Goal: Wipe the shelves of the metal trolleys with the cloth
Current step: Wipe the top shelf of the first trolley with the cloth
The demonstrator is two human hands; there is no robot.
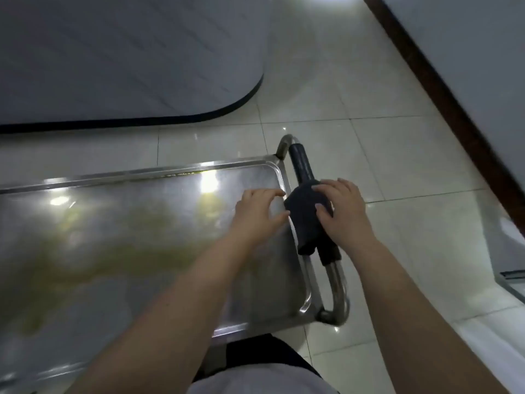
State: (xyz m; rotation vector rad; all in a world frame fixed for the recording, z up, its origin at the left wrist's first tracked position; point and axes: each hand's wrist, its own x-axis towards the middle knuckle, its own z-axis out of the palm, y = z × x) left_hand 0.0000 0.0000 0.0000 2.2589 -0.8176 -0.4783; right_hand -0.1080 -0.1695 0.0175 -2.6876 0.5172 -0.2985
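Observation:
The metal trolley's top shelf [142, 223] fills the lower left, shiny steel with a raised rim and a yellowish smear across its middle. At its right end runs a tube handle with a black grip [302, 163]. A dark cloth [305, 220] is draped over that handle. My right hand [345, 211] rests on the cloth, fingers and thumb curled around it. My left hand [260, 213] hovers with spread fingers over the shelf's right end, fingertips close to the cloth's left edge, holding nothing.
A grey counter with a curved black base [170, 119] stands beyond the trolley. Pale glossy floor tiles [369, 137] lie to the right. A wall with a dark skirting [443, 89] runs diagonally at the right. A white object sits at the right edge.

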